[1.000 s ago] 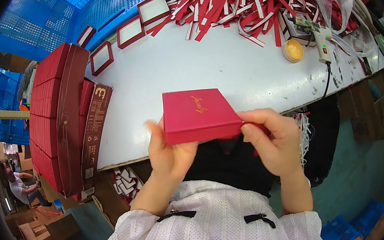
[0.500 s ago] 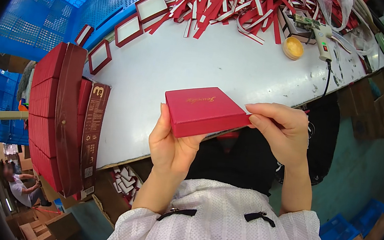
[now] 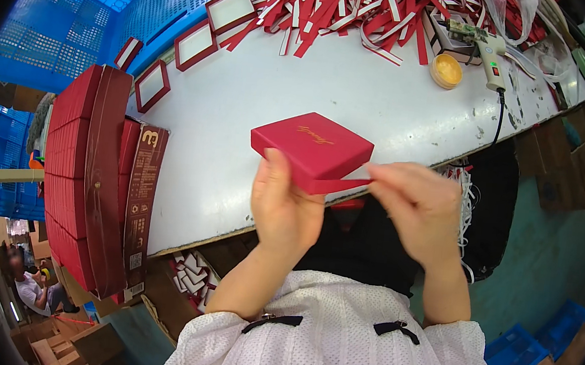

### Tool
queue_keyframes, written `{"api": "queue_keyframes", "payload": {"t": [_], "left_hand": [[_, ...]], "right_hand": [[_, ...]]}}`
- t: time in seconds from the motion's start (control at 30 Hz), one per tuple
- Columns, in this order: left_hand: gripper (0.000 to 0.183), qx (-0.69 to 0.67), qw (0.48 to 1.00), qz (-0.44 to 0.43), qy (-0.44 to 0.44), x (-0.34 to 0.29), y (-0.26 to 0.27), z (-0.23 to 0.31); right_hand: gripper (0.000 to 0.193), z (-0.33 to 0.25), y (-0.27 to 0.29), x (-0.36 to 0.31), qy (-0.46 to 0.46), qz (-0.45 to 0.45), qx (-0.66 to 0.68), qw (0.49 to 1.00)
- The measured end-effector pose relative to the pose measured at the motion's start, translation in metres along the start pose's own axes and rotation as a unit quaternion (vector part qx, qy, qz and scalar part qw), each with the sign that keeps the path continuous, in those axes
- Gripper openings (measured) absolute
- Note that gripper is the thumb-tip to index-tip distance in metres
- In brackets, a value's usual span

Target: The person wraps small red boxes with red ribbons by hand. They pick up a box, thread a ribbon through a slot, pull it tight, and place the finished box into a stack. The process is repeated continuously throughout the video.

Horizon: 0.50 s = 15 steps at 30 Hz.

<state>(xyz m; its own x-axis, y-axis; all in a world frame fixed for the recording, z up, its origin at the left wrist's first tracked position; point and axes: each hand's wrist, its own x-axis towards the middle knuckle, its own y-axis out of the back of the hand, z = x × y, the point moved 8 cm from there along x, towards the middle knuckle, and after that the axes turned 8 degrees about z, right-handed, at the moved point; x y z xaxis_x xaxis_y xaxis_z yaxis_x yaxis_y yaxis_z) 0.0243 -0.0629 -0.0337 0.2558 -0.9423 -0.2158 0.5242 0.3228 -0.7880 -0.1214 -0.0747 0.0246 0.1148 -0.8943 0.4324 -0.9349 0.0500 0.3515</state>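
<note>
My left hand (image 3: 285,214) grips a flat red box (image 3: 318,142) with gold lettering on its lid, thumb along one side and the other fingers mostly hidden underneath. A narrow red strip (image 3: 338,186) with a pale inner face runs along the box's near side. Its right part stands away from the wall, leaving a gap. My right hand (image 3: 418,210), slightly blurred, pinches the free end of that strip between thumb and fingers. The box is held above the table's near edge, one corner pointing toward me.
Red-and-white strips (image 3: 353,11) lie heaped at the back of the white table (image 3: 221,118). Open box parts (image 3: 196,45) stand by a blue crate (image 3: 51,32). Stacked red boxes (image 3: 64,180) fill a carton at left. A yellow tub (image 3: 447,72) and corded heat tool (image 3: 492,64) sit back right.
The box has turned in my left hand, bringing a corner toward me. The strip, close along the side before, now stands partly away, its end in my right hand.
</note>
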Motion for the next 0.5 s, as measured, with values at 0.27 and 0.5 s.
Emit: {"api": "queue_keyframes", "payload": {"t": [0.27,0.5], "left_hand": [[0.032,-0.206,0.969,0.01,0.136,-0.009,-0.009,0.0],[0.037,-0.268,0.947,-0.025,0.175,-0.013,-0.002,-0.004]], "right_hand": [[0.015,0.011,0.009,0.007,-0.032,0.034,0.005,0.999],[0.023,0.022,0.011,0.004,-0.11,0.033,0.091,0.989]]}}
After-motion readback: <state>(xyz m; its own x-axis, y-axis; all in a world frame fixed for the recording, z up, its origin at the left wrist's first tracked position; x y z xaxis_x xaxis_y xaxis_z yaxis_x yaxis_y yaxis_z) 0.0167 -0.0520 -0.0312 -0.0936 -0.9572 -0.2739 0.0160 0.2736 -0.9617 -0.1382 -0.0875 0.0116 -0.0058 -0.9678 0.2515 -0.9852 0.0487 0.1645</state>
